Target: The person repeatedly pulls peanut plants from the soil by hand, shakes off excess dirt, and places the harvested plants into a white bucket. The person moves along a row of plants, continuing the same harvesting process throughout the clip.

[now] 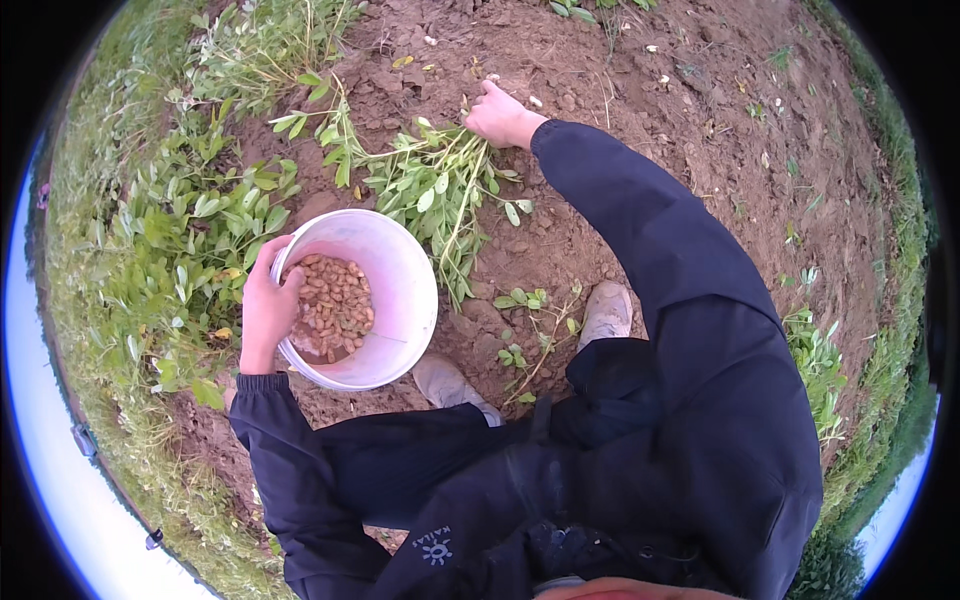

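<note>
My left hand point(270, 304) grips the rim of a white plastic bucket point(401, 285), thumb inside and fingers along the outer wall. The bucket tilts so that its inside faces me, and unshelled peanuts point(334, 307) cover part of its bottom. Farther out, my right hand point(499, 116) is closed around the gathered stem bases of an uprooted peanut plant point(450, 187). Its leafy stems spread over the soil back towards the bucket. One pale peanut pod point(492, 77) shows at my right fingertips, and another pod point(535, 101) lies just beside the hand. My curled fingers hide the roots.
Dense peanut plants point(187, 225) grow along the left side, close to the bucket. Bare brown soil point(720, 150) stretches to the right, with scattered pods and leaves. A loose sprig point(551, 341) lies between my two shoes point(606, 315).
</note>
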A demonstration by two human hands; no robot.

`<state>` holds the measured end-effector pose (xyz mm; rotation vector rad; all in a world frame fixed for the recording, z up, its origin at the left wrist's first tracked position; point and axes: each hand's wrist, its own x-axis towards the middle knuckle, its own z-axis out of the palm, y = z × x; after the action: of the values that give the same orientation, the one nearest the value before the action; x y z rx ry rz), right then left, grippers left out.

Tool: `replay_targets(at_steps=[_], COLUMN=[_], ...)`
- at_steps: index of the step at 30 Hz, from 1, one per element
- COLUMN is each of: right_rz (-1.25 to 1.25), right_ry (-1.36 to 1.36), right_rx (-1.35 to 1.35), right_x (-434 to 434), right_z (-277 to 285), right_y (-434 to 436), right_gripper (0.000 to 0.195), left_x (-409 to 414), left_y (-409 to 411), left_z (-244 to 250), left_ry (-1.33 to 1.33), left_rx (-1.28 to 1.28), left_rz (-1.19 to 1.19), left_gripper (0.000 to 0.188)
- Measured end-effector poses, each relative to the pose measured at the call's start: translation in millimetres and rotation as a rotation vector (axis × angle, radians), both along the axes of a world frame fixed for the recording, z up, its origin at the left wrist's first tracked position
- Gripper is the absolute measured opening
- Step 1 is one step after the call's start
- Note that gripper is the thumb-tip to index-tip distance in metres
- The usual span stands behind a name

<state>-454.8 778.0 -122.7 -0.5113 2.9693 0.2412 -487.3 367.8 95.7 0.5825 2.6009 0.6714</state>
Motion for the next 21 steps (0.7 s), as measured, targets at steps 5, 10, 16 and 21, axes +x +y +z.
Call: replay_targets(at_steps=[5,10,16,21], right_rz=[-0.694,-1.229,-1.083,-1.041], right_ry=[0.08,0.035,0.114,0.126], right_rx=[-0.424,-1.394,-1.689,-1.709], right_x=[33.1,77.1,79.6,78.3], right_z=[63.7,172.0,147.6,149.1], right_y=[89.9,113.2,99.3,92.5], right_gripper=[0.049,0.026,0.027,0.027], left_x=[3.8,-8.5,-6.5,2.7], left_y=[-2.2,-4.8,7.2,18.9], left_z=[5.4,-2.7,-2.3,7.8], left_ry=[-0.029,-0.05,-0.003,0.009], left_rx=[-0.002,0.052,-0.089,-0.152], left_rz=[0.004,-0.023,-0.103,-0.097], left_gripper=[0.042,0.041,0.044,0.046])
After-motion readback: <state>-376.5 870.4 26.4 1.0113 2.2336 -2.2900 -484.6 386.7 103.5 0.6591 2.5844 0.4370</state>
